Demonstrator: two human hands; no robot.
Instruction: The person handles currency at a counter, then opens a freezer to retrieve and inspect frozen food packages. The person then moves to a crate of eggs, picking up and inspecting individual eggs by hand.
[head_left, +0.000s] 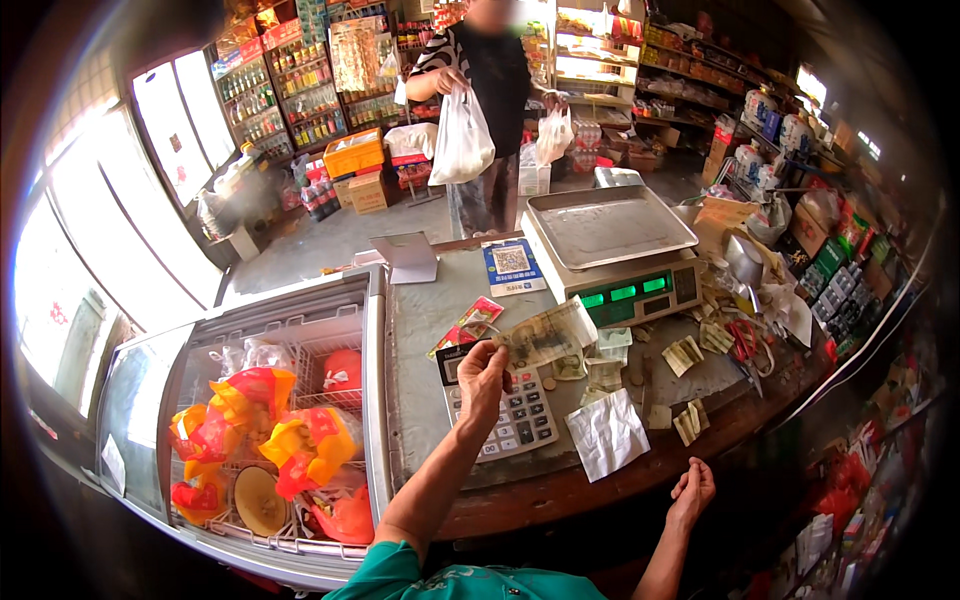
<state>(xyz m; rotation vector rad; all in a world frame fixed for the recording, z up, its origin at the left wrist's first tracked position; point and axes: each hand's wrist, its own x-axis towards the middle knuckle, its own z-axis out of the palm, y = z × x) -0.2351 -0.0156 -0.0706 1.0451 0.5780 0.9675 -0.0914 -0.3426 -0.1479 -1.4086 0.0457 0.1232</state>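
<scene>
My left hand (483, 384) reaches over the counter, closed on a worn banknote (548, 334) held out flat toward the scale. Beneath that hand lies a large-key calculator (520, 418). My right hand (692, 492) hangs by the counter's front edge, fingers loosely bent and apart, with nothing seen in it. Nearest to it are folded banknotes (691, 422) and a crumpled white paper (607, 435). More notes (603, 376) lie between the calculator and the weighing scale (620, 250), whose green display is lit. A red packet (468, 325) rests behind the calculator.
Across the counter (420, 350) a person (490, 100) holds a white plastic bag (464, 140) and a smaller bag (553, 135). At left stands a glass-topped freezer (376, 400) with red and yellow bags. Red-handled scissors (742, 342) lie right. A code card (512, 266) sits beside the scale.
</scene>
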